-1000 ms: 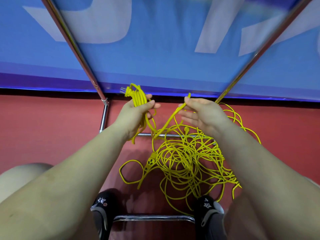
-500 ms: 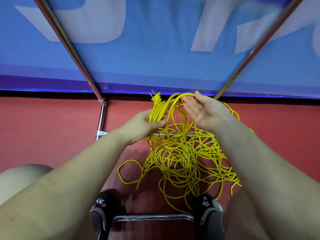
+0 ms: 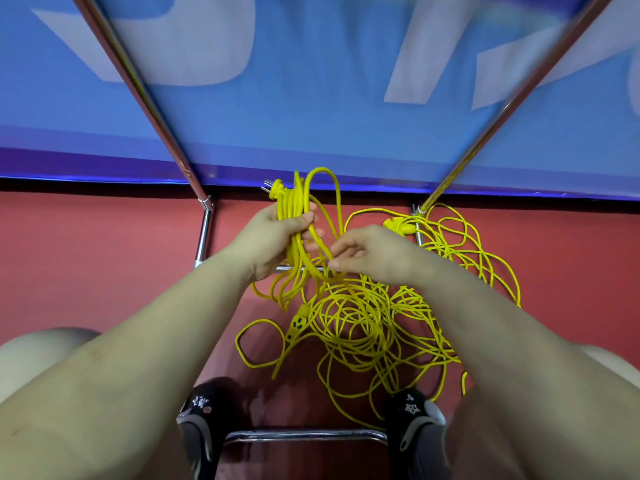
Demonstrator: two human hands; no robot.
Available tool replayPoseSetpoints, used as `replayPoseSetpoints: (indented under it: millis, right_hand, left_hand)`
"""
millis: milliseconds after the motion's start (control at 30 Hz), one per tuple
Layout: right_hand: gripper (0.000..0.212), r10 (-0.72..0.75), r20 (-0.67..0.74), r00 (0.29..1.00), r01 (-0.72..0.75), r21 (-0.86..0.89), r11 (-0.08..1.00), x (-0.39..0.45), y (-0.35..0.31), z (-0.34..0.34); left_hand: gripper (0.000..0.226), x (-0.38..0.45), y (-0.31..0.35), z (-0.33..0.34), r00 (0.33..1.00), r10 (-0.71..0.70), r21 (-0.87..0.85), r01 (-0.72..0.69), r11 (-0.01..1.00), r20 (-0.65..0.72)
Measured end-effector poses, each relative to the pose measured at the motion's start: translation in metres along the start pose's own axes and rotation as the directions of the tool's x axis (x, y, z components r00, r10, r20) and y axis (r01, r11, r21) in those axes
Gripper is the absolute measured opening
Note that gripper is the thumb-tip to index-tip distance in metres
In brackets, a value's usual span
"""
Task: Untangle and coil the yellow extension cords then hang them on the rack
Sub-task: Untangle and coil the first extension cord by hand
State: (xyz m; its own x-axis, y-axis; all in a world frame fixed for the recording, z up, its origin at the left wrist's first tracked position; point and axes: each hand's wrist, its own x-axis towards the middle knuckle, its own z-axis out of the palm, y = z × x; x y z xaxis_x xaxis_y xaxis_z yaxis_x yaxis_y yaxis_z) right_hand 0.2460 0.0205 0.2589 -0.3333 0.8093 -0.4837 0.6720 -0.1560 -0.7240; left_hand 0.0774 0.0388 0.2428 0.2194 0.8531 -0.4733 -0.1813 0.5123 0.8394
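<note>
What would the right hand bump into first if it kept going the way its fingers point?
Probably the coil gripped by the left hand; the right hand points left toward its hanging strands, though depth is unclear.

Red floor [image 3: 104,271]: bears tangled heap of yellow extension cords [image 3: 363,327] with a socket strip [image 3: 298,322], chrome rack base bars [image 3: 304,435], two black shoes [image 3: 201,414] at near edge

Yellow cords [image 3: 360,327]: several loops bunched upright in left fingers [image 3: 304,220], plug [image 3: 275,189] sticking out just above them. Rest is a loose tangle on red floor below the fingers. Rack [image 3: 204,233]: chrome tubes, left of them, bare.
</note>
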Motion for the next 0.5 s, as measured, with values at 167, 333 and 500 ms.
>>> replayPoseSetpoints:
  millis: [167, 333, 500]
  right_hand:
    - [0.017, -0.023, -0.046, 0.999, 0.022, -0.011, 1.000, 0.000, -0.002, 0.003]
    - [0.009, 0.002, -0.117, 0.993, 0.037, 0.328, 0.944, 0.000, -0.010, -0.005]
    - [0.007, 0.178, -0.154, 0.972, 0.061, 0.894, 0.443, 0.000, -0.016, -0.025]
  left_hand:
    - [0.014, 0.002, 0.003, -0.001, 0.999, 0.033, -0.088, -0.033, 0.996, -0.001]
    - [0.013, 0.003, 0.004, -0.001, 0.999, 0.046, -0.131, -0.048, 0.990, -0.021]
    - [0.013, -0.001, -0.006, 0.005, 0.997, 0.024, -0.021, -0.022, 1.000, 0.075]
